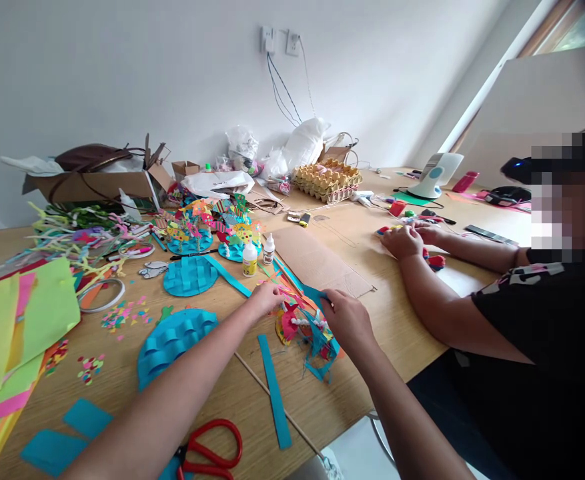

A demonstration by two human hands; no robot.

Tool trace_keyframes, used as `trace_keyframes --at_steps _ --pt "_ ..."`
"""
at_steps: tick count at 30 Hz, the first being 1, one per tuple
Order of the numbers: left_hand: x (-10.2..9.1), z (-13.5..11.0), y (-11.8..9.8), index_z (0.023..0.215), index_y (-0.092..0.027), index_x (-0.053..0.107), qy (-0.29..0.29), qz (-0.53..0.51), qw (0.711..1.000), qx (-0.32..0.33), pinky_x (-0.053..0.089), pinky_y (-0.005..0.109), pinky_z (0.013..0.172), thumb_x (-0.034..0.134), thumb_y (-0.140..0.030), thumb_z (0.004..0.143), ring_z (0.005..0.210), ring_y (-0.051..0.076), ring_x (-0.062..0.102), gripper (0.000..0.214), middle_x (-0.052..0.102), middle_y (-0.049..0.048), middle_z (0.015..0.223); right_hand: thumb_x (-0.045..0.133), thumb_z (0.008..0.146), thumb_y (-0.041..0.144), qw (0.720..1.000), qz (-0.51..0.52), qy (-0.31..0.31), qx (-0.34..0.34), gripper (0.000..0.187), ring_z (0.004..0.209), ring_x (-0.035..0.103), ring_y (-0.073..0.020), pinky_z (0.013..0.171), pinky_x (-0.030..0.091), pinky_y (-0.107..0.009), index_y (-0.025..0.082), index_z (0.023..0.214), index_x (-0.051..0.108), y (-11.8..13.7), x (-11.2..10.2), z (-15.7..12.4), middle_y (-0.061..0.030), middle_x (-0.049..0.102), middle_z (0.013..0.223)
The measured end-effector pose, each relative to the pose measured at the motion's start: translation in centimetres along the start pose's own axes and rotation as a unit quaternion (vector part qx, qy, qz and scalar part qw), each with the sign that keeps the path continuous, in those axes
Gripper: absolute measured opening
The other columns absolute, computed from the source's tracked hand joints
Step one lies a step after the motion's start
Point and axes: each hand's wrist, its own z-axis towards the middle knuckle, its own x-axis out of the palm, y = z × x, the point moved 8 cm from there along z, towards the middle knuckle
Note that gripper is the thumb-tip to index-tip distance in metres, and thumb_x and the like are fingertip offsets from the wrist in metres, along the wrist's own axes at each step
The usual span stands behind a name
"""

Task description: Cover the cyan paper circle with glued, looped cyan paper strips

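Observation:
My right hand pinches the end of a blue paper strip between thumb and fingers. My left hand is closed with its fingertips together; whatever they hold, if anything, is too small to make out. Another blue strip runs up to just behind the left hand. Between my hands lies a heap of paper scraps with a red paper fish. A loose blue strip rests nearer me. To the left are two blue discs with raised paper loops, one farther, one nearer and partly behind my forearm.
Red-handled scissors and a thin stick lie in front. Two glue bottles stand beyond my left hand, beside a cardboard sheet. Coloured paper is stacked left. At right, a co-worker's hands handle colourful pieces.

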Motion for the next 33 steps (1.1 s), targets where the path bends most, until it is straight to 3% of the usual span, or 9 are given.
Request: trace_keyframes --at_steps 4,7,13,17,20,22,26,30,33 --pt "-1.2 -0.6 -0.7 0.057 -0.017 0.053 -0.038 0.069 0.996 0.038 0.036 0.024 0.055 0.059 -0.013 0.071 0.058 0.013 0.051 0.016 0.052 -0.0032 0.056 0.036 0.089 0.022 1.0 -0.025 0.005 -0.017 0.029 0.079 0.058 -0.0144 0.058 0.032 -0.022 0.025 0.102 0.062 0.1 0.5 -0.6 -0.003 0.063 0.094" --pt "-2.7 -2.5 -1.6 0.065 -0.02 0.057 -0.055 0.087 0.992 0.068 0.033 0.024 0.054 0.053 -0.009 0.07 0.058 0.015 0.051 0.012 0.052 -0.0034 0.054 0.038 0.087 0.019 0.997 -0.066 0.032 -0.033 0.028 0.078 0.057 -0.0152 0.055 0.03 -0.023 0.026 0.102 0.061 0.3 1.7 -1.4 -0.0029 0.061 0.094" --pt "-6.8 -8.6 -1.8 0.076 -0.022 0.058 -0.073 0.083 0.989 0.103 0.032 0.022 0.049 0.047 -0.017 0.074 0.05 0.013 0.048 0.011 0.05 -0.0048 0.056 0.043 0.078 0.007 0.989 -0.058 0.111 -0.074 0.035 0.087 0.056 -0.0167 0.061 0.034 -0.022 0.024 0.104 0.059 0.7 3.6 -3.0 -0.0039 0.059 0.1" --pt "-10.1 -13.9 -0.5 0.079 -0.022 0.056 -0.11 0.049 0.988 0.1 0.033 0.021 0.046 0.049 -0.024 0.075 0.049 0.013 0.05 0.008 0.051 -0.0047 0.058 0.041 0.079 0.008 0.994 -0.007 0.091 -0.065 0.038 0.09 0.057 -0.0171 0.068 0.038 -0.024 0.022 0.111 0.057 1.5 1.2 -4.3 -0.0064 0.057 0.109" --pt "-11.3 -17.6 0.8 0.079 -0.022 0.057 -0.12 0.025 0.988 0.09 0.036 0.021 0.048 0.052 -0.027 0.073 0.051 0.013 0.051 0.009 0.055 -0.0033 0.061 0.039 0.083 0.013 0.989 0.057 0.093 -0.098 0.03 0.089 0.057 -0.0177 0.074 0.04 -0.026 0.02 0.102 0.061 4.5 -0.8 -6.6 -0.0068 0.061 0.102" --pt "-11.7 -19.7 1.7 0.078 -0.022 0.058 -0.135 0.031 0.987 0.083 0.038 0.021 0.05 0.053 -0.028 0.073 0.054 0.014 0.052 0.009 0.057 -0.0027 0.062 0.039 0.084 0.015 0.972 0.101 0.153 -0.146 0.026 0.084 0.058 -0.0166 0.073 0.041 -0.025 0.02 0.091 0.063 7.7 -0.7 -9.1 -0.0057 0.063 0.091" --pt "-11.6 -22.7 3.9 0.079 -0.022 0.057 -0.147 0.072 0.985 0.057 0.04 0.022 0.056 0.049 -0.03 0.076 0.062 0.015 0.055 0.012 0.058 -0.0026 0.066 0.046 0.08 0.014 0.912 0.136 0.286 -0.259 0.019 0.082 0.059 -0.0148 0.069 0.041 -0.021 0.019 0.087 0.063 14.1 2.1 -14.9 -0.0044 0.063 0.088" --pt "-11.2 -24.5 5.4 0.081 -0.021 0.056 -0.15 0.098 0.983 0.043 0.041 0.022 0.056 0.045 -0.03 0.077 0.062 0.015 0.056 0.015 0.059 -0.0025 0.067 0.049 0.077 0.011 0.912 0.07 0.263 -0.308 0.029 0.087 0.057 -0.0197 0.071 0.044 -0.026 0.02 0.104 0.057 17.3 4.8 -17.1 -0.0062 0.062 0.096" --pt "-10.7 -25.2 6.0 0.081 -0.022 0.055 -0.152 0.092 0.983 0.041 0.043 0.022 0.059 0.045 -0.031 0.077 0.064 0.015 0.057 0.014 0.06 -0.0017 0.069 0.044 0.08 0.007 0.918 0.024 0.271 -0.29 0.028 0.088 0.057 -0.0205 0.071 0.044 -0.027 0.019 0.101 0.057 18.2 6.1 -17.2 -0.0076 0.063 0.095"
